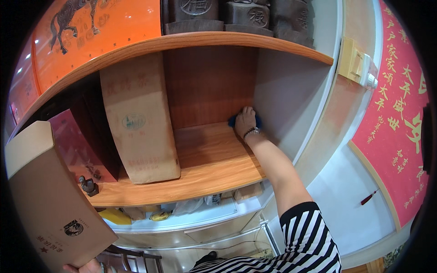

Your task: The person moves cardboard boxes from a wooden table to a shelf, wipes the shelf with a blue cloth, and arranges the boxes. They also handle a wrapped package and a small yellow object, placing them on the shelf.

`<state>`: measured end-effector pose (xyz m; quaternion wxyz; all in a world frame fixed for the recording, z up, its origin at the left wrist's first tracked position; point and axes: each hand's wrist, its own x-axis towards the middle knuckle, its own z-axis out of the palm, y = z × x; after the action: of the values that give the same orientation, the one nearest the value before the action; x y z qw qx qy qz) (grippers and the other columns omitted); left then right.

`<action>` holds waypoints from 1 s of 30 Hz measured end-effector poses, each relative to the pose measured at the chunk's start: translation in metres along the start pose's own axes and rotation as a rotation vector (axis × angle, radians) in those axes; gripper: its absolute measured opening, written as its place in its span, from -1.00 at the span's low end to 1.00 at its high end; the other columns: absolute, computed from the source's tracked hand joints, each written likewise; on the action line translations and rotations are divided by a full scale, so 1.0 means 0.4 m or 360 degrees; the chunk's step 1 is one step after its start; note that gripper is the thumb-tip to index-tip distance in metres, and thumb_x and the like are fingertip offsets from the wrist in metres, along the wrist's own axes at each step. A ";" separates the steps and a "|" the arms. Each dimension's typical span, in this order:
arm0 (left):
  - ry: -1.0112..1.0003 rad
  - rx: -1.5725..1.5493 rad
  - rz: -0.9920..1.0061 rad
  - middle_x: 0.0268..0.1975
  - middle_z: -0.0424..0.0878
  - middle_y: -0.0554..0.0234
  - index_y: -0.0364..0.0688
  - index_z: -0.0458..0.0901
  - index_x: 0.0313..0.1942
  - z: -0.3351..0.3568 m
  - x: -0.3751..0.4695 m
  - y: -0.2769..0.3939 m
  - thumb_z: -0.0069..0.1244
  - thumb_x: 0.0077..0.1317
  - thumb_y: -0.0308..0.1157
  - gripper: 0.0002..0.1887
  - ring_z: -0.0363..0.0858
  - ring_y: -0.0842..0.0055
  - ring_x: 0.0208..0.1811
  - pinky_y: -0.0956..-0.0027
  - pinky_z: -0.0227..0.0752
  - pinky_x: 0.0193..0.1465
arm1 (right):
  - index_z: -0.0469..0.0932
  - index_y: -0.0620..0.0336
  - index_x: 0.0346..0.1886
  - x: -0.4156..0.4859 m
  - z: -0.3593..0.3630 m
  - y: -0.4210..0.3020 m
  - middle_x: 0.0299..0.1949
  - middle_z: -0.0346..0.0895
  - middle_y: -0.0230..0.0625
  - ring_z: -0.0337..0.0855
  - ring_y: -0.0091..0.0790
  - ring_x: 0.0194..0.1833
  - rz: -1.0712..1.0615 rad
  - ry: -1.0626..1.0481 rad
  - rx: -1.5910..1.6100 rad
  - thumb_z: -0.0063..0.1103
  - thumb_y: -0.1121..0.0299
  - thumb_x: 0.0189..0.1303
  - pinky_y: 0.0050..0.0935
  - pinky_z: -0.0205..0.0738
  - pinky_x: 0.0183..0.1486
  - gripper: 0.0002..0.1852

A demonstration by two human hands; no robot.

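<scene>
Deep in the back right corner of a wooden shelf point(205, 146), my right hand point(246, 123) presses on a dark blue cloth point(258, 122), which is mostly hidden under the palm. My left hand point(85, 267), low at the left, grips the bottom end of a tall brown cardboard box point(65, 204) bearing print and a round black emblem. Another tall brown cardboard box point(140, 123) stands upright on the shelf, left of my right hand. A beaded bracelet shows on each wrist.
A small dark figurine point(88, 186) stands near the shelf's left front edge, before a glossy red box point(82, 146). Dark carvings point(247, 17) and an orange horse picture point(95, 34) occupy the shelf above. A lower white ledge point(211, 213) holds plastic bags and yellow items. A wall switch point(351, 61) is at right.
</scene>
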<state>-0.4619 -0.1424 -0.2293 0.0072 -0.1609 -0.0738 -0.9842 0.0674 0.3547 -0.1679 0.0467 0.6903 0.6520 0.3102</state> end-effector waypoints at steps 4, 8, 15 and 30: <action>0.0080 -0.0316 -0.0238 0.56 0.21 0.06 -0.26 0.35 0.43 0.031 -0.008 0.030 0.22 0.31 -0.31 -0.29 0.09 0.12 0.57 -0.18 -0.21 0.62 | 0.71 0.04 0.12 0.011 -0.019 -0.016 0.22 0.57 -0.14 0.47 0.02 0.24 0.0078 -0.0220 -0.0115 0.02 0.17 0.45 0.01 0.50 0.09 -0.64; 0.0333 -0.0170 -0.0266 0.56 0.19 0.05 -0.26 0.32 0.45 0.024 -0.016 0.061 0.21 0.32 -0.29 -0.27 0.08 0.12 0.57 -0.19 -0.20 0.61 | 0.76 0.01 0.00 -0.052 -0.059 0.028 -0.02 0.74 -0.27 0.68 -0.08 0.11 0.0123 -0.0264 -0.0003 0.05 0.20 0.42 0.05 0.63 -0.02 -0.69; 0.0378 -0.0113 -0.0186 0.54 0.22 0.01 -0.27 0.29 0.45 -0.015 -0.016 0.039 0.20 0.33 -0.26 -0.26 0.10 0.08 0.56 -0.22 -0.16 0.60 | 0.78 0.19 -0.23 -0.360 -0.166 0.223 -0.23 0.77 -0.04 0.78 -0.09 -0.08 -0.0280 -0.0341 0.0331 -0.01 0.23 0.41 -0.19 0.60 0.04 -0.64; 0.0348 -0.0040 0.0071 0.50 0.27 -0.11 -0.34 0.32 0.41 -0.105 0.062 0.040 0.11 0.41 -0.22 -0.34 0.19 0.04 0.52 -0.19 0.01 0.57 | 0.62 0.34 0.20 -0.127 -0.171 0.133 0.13 0.65 0.07 0.61 0.02 0.22 -0.0606 -0.0464 0.0719 0.08 -0.16 0.39 -0.13 0.40 0.34 -0.32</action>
<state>-0.4979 -0.1641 -0.2587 0.0351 -0.0541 -0.0567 -0.9963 0.0822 0.2764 -0.1066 0.0424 0.5859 0.8082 0.0412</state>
